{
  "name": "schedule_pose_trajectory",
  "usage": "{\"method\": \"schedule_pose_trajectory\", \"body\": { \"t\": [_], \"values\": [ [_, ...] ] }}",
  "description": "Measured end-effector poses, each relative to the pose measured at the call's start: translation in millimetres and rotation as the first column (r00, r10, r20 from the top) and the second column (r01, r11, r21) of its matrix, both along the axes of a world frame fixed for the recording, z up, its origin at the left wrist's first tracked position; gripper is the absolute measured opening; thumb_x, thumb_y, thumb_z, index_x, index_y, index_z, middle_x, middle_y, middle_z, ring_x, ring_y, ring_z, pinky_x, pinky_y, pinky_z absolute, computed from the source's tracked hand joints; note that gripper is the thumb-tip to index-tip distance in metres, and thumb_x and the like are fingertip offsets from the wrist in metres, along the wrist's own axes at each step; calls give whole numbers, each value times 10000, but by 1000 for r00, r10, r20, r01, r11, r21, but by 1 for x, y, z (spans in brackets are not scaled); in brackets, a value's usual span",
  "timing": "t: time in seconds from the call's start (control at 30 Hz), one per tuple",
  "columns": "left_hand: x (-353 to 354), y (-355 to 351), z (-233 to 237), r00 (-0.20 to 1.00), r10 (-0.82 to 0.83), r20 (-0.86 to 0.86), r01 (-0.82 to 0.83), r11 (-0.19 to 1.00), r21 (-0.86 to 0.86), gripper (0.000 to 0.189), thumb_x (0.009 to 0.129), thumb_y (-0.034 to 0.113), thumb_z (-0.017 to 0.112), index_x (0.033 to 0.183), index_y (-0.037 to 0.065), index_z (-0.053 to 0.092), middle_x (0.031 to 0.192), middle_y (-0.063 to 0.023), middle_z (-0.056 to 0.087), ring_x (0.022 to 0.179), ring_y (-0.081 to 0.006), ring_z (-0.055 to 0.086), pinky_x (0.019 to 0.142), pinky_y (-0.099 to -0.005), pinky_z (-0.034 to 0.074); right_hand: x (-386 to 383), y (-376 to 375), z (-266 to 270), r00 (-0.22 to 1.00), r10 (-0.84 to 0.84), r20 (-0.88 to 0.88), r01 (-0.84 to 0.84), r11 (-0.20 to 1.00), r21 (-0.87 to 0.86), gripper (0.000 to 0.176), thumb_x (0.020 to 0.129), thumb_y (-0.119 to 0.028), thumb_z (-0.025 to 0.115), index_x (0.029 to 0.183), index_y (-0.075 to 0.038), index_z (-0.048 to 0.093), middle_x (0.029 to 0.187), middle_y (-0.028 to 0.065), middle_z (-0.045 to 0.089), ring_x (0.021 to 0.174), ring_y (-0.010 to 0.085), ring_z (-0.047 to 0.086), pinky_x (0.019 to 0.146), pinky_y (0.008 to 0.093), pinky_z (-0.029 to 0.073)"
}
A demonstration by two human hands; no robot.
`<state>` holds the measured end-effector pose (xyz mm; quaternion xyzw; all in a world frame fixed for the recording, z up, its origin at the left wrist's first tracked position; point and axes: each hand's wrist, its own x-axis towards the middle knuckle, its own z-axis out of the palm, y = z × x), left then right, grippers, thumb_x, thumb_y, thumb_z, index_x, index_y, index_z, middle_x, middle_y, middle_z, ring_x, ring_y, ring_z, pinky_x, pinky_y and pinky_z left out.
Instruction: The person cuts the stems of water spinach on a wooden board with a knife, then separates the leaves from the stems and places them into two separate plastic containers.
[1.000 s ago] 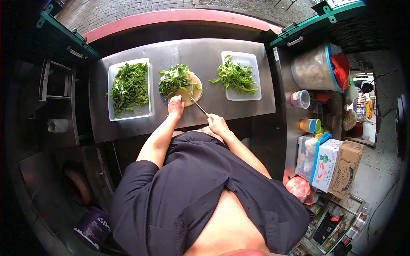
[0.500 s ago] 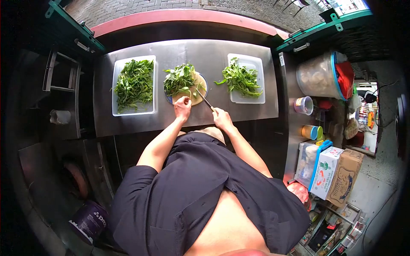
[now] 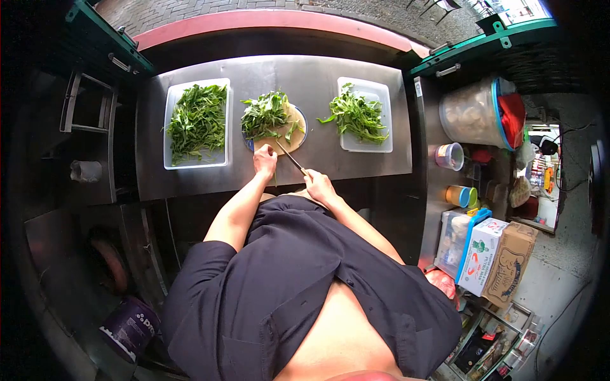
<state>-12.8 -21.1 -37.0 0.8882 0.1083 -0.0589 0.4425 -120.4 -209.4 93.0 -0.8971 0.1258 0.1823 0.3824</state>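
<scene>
Steel counter (image 3: 318, 70) outdoors, brick paving at 12. We're working at the round board (image 3: 296, 117), greens (image 3: 264, 114) piled on its 10 side, w/ a left tray (image 3: 190, 162) at 9 and a right tray (image 3: 365, 145) at 3. Vs half a sec ago, our right hand (image 3: 319, 185) is drawing back toward 6, clenched on the knife (image 3: 291, 157), and the tip is now swinging in beside our left hand (image 3: 265, 160). That hand is curling at the board's 6 edge, prob pinching stems, but we can't tell. Likely we're mid-trim, w/ most of the pile uncut.
</scene>
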Motion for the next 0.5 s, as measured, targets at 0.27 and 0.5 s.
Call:
{"method": "schedule_pose_trajectory", "body": {
  "t": [0.27, 0.5],
  "values": [
    [2, -7, 16, 982, -162, -96, 166, 986, 32, 240, 818, 156, 748, 1027, 51, 693, 911, -165, 752, 865, -317, 740, 796, -409, 586, 2, 5, -4, 1000, -24, 2, 24, 1000, -3, 297, 981, -200, 592, 1228, -47, 654, 1049, 259, 700, 1032, 438, 675, 866, 480, 536],
    [8, -6, 17, 939, -333, -79, 343, 919, 194, 309, 831, 149, 734, 1112, 53, 652, 891, -163, 741, 886, -353, 723, 806, -444, 576, -4, 5, -5, 993, -80, 89, 80, 997, 3, 267, 980, -214, 580, 1169, -49, 672, 1025, 263, 701, 991, 456, 674, 846, 507, 545]
  ]
}}
